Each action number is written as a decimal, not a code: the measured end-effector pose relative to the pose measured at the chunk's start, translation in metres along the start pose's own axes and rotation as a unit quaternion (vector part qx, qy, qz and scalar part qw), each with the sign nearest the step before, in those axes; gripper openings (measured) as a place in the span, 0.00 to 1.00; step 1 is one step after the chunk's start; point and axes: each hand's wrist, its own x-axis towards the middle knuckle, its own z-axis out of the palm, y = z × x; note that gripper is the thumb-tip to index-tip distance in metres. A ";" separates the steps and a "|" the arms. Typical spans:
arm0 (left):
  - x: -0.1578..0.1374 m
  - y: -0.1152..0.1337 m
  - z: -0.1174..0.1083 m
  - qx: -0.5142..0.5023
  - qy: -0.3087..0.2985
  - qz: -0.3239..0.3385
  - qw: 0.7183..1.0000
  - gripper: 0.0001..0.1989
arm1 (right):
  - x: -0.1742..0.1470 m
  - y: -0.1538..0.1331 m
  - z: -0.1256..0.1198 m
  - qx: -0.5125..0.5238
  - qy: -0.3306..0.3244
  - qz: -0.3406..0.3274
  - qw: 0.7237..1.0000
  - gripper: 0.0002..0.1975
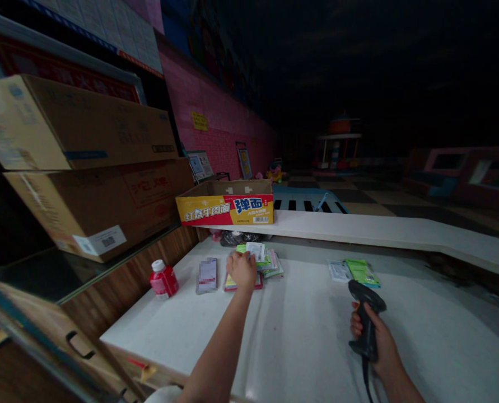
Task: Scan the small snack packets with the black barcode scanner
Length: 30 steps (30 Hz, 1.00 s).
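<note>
Closest in, the right hand point(375, 336) is wrapped around the grip of a black barcode scanner point(365, 320), its head tipped toward the green packets point(360, 272) just ahead on the white counter point(312, 336). The left hand point(241, 271) lies knuckles-up on a pile of packets point(260, 258), fingers curled onto the top one; lifting it flat would avoid fanning the pile. Bare counter lies between the hands, while the raised ledge point(379, 230) and noodle box point(226, 202) crowd the far edge.
</note>
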 end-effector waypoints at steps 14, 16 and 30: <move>-0.016 -0.010 0.012 0.015 -0.056 0.140 0.988 0.19 | 0.002 0.000 -0.001 0.001 -0.001 0.003 1.000 0.21; -0.017 -0.007 0.011 0.014 -0.046 0.143 0.989 0.19 | 0.002 0.000 -0.001 0.006 -0.002 0.003 1.000 0.21; -0.074 0.086 0.054 -0.195 -0.184 0.311 0.912 0.17 | -0.005 -0.006 0.018 -0.104 0.077 -0.065 0.989 0.31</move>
